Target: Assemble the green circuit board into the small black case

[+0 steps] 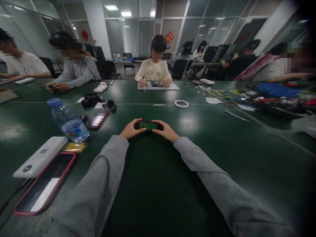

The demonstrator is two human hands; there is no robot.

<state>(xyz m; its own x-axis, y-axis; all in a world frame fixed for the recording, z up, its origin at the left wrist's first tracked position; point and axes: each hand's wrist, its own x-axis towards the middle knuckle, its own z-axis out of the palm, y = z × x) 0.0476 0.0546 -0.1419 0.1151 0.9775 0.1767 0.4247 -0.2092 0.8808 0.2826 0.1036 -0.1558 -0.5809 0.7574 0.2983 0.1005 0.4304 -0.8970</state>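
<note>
Between my two hands is a small green circuit board (148, 125), its printed face turned toward me. My left hand (132, 129) grips its left end, thumb along the lower edge and fingers over the top. At the other end my right hand (165, 130) is closed in the same way. Dark parts show at both ends of the board, partly covered by my fingers. The board is held just over the green table (158, 184), and whether it touches the surface I cannot tell.
On the left are a water bottle (70, 121), a white power bank (41, 156), a pink-edged phone (46, 184) and a yellow packet (75, 147). Rightward lie a white ring (181, 103), a metal wrench (236, 116) and tangled cables (266, 95). A person (154, 69) sits opposite.
</note>
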